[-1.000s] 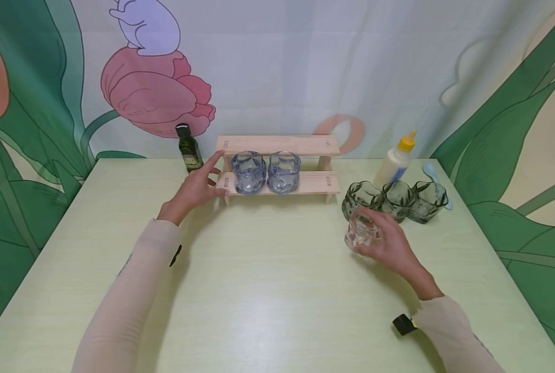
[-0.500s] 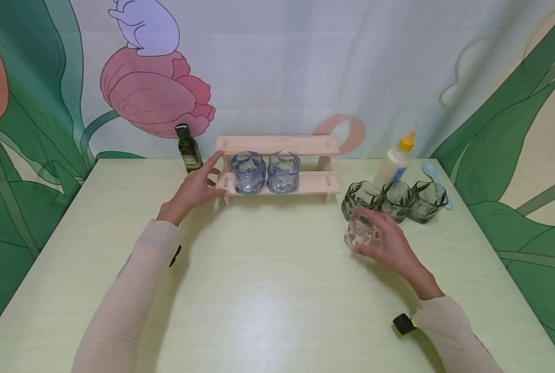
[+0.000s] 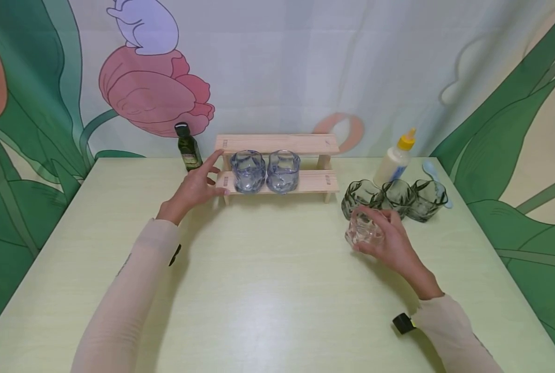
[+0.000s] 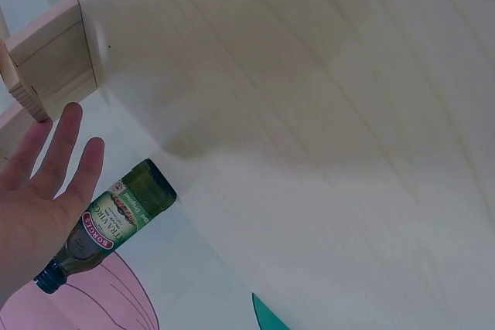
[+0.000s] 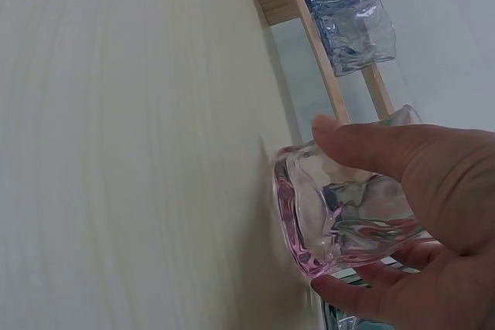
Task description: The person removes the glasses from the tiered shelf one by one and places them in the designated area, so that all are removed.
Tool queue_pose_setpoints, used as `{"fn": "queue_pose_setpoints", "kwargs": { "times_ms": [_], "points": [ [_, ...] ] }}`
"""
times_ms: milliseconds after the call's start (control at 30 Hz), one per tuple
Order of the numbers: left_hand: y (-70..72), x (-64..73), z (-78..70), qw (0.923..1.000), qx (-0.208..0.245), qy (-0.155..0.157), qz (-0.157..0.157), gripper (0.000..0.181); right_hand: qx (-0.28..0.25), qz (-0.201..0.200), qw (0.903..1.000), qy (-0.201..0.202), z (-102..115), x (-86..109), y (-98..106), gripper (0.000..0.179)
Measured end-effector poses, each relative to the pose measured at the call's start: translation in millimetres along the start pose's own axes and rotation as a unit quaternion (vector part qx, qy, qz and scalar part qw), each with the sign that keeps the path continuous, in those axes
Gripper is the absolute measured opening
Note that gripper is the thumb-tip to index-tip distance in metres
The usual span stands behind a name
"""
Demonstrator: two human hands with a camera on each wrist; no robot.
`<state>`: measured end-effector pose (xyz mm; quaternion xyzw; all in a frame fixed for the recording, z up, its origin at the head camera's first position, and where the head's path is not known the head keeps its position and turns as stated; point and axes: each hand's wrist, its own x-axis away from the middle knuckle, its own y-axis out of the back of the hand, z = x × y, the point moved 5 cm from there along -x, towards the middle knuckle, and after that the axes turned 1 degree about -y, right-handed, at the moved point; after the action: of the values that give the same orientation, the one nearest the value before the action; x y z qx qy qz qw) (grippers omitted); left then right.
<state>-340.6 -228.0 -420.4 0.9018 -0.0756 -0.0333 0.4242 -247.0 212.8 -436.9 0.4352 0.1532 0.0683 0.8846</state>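
My right hand (image 3: 391, 241) grips a clear, faintly pink glass (image 3: 363, 230), thumb on one side and fingers on the other. In the right wrist view the glass (image 5: 340, 210) shows its thick wavy base close over the table. My left hand (image 3: 193, 189) spreads at the left end of a two-step wooden rack (image 3: 315, 181), index finger at the upper board and thumb at the lower one. The left wrist view shows straight fingers (image 4: 58, 148) by the rack's end. Two bluish glasses (image 3: 248, 173) stand side by side on the lower step.
Three grey-green glasses (image 3: 426, 202) stand in a row just behind my right hand. Behind them are a yellow-capped glue bottle (image 3: 395, 160) and a light blue spoon (image 3: 430, 170). A small green oil bottle (image 3: 189, 147) stands left of the rack. A printed curtain hangs behind the table.
Both hands stay almost where they were. My right fingers shift slightly around the pink glass, which barely moves; my left hand remains at the rack.
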Motion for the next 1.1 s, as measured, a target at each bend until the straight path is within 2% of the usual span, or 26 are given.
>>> {"fn": "queue_pose_setpoints", "kwargs": {
  "times_ms": [233, 633, 967, 1100],
  "points": [
    [0.2, -2.2, -0.6, 1.0000, -0.005, 0.000, 0.000, 0.105, 0.001, -0.007, 1.0000, 0.002, 2.3, -1.1, 1.3, 0.081],
    [-0.6, -2.8, -0.1, 0.9999, -0.003, 0.011, 0.004, 0.106, -0.010, 0.020, 0.9997, -0.003, -2.3, -6.2, -0.3, 0.081],
    [-0.8, -1.8, -0.8, 1.0000, -0.005, 0.001, -0.001, 0.106, -0.011, 0.029, 0.9995, 0.000, -1.4, -6.8, 0.4, 0.083],
    [-0.2, -0.7, -0.4, 1.0000, -0.007, -0.006, -0.004, 0.105, -0.005, 0.042, 0.9991, -0.007, 0.7, -6.6, 3.1, 0.091]
  ]
}}
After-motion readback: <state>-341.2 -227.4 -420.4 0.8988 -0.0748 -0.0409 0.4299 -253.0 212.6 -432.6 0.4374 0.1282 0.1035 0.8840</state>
